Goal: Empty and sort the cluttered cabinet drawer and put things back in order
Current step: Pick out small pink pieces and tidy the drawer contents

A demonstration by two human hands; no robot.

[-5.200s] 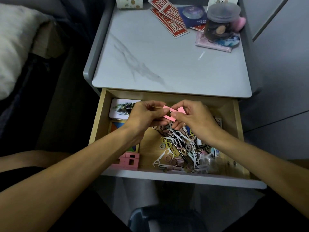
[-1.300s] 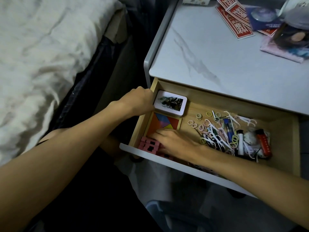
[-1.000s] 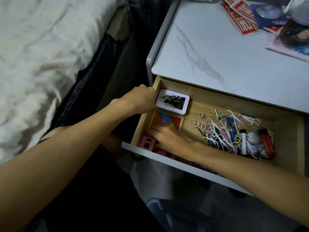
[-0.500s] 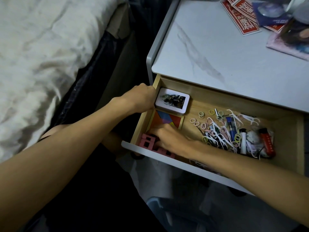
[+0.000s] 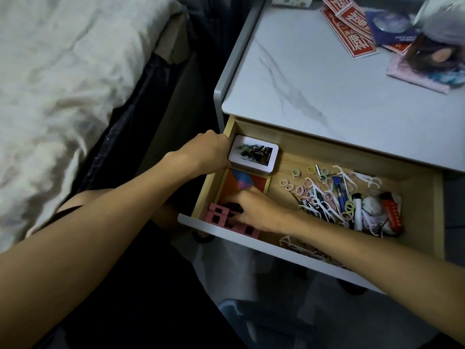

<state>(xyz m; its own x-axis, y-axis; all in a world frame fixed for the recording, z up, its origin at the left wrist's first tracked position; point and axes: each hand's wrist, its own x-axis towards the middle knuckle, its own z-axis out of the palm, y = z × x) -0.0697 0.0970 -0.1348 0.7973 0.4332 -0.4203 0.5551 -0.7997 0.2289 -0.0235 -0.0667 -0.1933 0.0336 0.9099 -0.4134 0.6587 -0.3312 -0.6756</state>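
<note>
Head view: the drawer [image 5: 327, 152] stands pulled out from under the cabinet top [image 5: 339, 91].

The left hand [image 5: 206, 152] sits at the drawer's left wall near the far corner, its fingers curled over the top edge of that wall and gripping it. Touching its right side is a white tin [image 5: 253, 153] with a picture on the lid.

The right hand [image 5: 253, 210] reaches into the near-left corner with its fingers bent down onto the pink blocks [image 5: 221, 219]. It covers part of them, and I cannot tell whether it grips them or only presses on them. Just beyond this hand lies a coloured puzzle tray [image 5: 242, 183], its near end hidden under the fingers.

To the right of the right hand, a tangled heap of floss picks [image 5: 320, 201] and hair ties [image 5: 298, 188] covers the drawer floor. A blue pen [image 5: 339, 192], a white tube [image 5: 357, 214] and a red lighter [image 5: 393, 214] lie farther right.

Red packets [image 5: 352, 34] lie on the far part of the cabinet top. A rumpled bed sheet [image 5: 63, 84] lies well left of the left hand.
</note>
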